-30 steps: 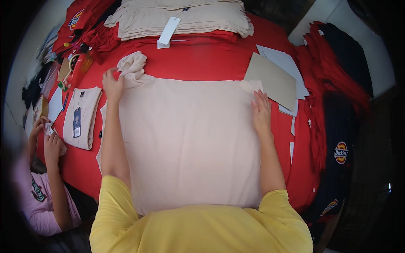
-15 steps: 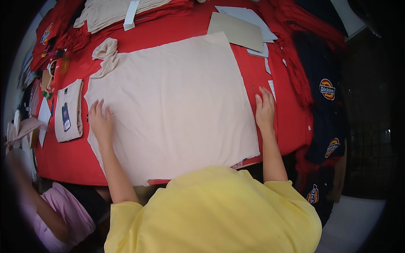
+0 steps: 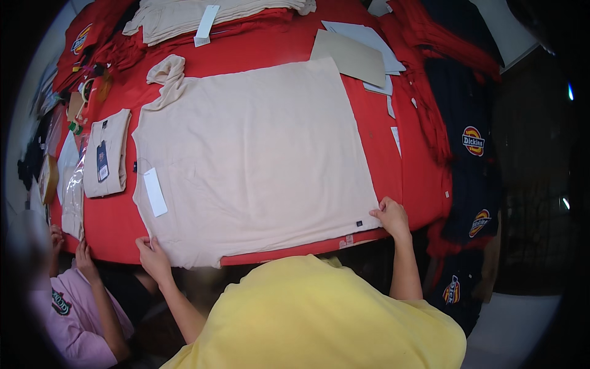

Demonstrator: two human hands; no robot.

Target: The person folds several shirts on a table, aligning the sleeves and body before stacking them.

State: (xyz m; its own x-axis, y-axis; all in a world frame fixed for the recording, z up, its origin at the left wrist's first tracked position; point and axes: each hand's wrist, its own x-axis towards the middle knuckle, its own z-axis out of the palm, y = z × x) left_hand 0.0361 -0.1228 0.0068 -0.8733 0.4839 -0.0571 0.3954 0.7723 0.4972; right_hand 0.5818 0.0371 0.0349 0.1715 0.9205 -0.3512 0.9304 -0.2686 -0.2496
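Note:
A cream T-shirt (image 3: 258, 147) lies spread flat on the red-covered table (image 3: 246, 253), its neck side to the left and its hem to the right. One sleeve is bunched up at the far left corner. My left hand (image 3: 156, 261) pinches the near left edge, around the shoulder. With thumb and fingers, my right hand (image 3: 392, 218) grips the near right corner at the hem, close to a small dark label (image 3: 360, 224). A blank white hang tag (image 3: 155, 192) rests on the shirt beside the neckline.
Left of the shirt is a folded cream shirt (image 3: 108, 154) with a dark tag. More folded cream shirts (image 3: 178, 21) are stacked at the back. Card sheets (image 3: 350, 55) lie far right, dark garments (image 3: 461, 111) beyond. A co-worker's hands (image 3: 86, 261) touch a plastic-wrapped garment (image 3: 74, 206) at the left.
Both hands have moved nearer, from beside the shirt onto its near corners, and closed on the fabric. The white hang tag is now uncovered. A co-worker's hands and a plastic-wrapped garment now show at the left.

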